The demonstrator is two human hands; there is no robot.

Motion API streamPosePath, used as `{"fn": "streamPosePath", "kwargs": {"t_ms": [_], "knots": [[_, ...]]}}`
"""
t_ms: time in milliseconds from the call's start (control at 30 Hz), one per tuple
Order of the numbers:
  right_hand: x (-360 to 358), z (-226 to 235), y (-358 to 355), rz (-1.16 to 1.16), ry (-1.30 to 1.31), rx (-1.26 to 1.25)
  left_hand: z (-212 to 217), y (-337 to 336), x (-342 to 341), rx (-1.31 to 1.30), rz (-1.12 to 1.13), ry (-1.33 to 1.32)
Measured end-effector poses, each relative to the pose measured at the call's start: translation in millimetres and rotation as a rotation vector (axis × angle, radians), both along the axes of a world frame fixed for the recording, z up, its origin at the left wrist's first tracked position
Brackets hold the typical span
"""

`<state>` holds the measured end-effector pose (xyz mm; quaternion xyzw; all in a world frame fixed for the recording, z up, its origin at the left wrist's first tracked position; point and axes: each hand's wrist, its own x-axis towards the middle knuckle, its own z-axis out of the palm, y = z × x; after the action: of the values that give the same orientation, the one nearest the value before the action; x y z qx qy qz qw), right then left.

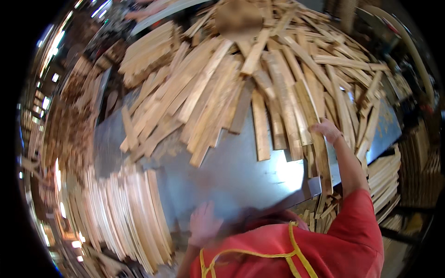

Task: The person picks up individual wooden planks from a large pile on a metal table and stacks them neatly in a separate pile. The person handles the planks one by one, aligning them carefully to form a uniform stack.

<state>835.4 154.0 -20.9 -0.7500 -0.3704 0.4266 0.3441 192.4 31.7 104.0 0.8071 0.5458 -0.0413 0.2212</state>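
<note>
Red shirt with yellow trim nearest; right hand on a long wooden strip.
Right fingers hold the strip by its edge, at the right part of the bench; its long axis runs away from the body. Left hand, blurred, fingers spread and seemingly bare, is farther off, near stacked boards.

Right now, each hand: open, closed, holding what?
Left hand: blurred; looks open, nothing seen in it.
Right hand: closed on a wooden board.
</note>
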Motion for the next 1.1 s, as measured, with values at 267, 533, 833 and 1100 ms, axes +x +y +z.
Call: {"fn": "streamPosePath", "kwargs": {"t_ms": [267,533,833,1100], "knots": [[-189.0,102.4,-54.1,-0.222,0.362,0.146,-2.0,8.8,55.1,-0.212,-0.023,-0.359],[-448.6,54.3,-70.1,-0.028,0.625,0.113,-57.0,-18.8,22.2,-0.737,0.761,-1.091],[-525.0,-0.9,-105.6,0.509,0.406,-0.186,-108.4,-45.4,-64.5,-0.726,0.940,-1.349],[-539.2,27.3,-67.6,0.628,0.037,-0.078,-94.7,-10.3,-72.9,-0.497,0.964,-1.212]]}}
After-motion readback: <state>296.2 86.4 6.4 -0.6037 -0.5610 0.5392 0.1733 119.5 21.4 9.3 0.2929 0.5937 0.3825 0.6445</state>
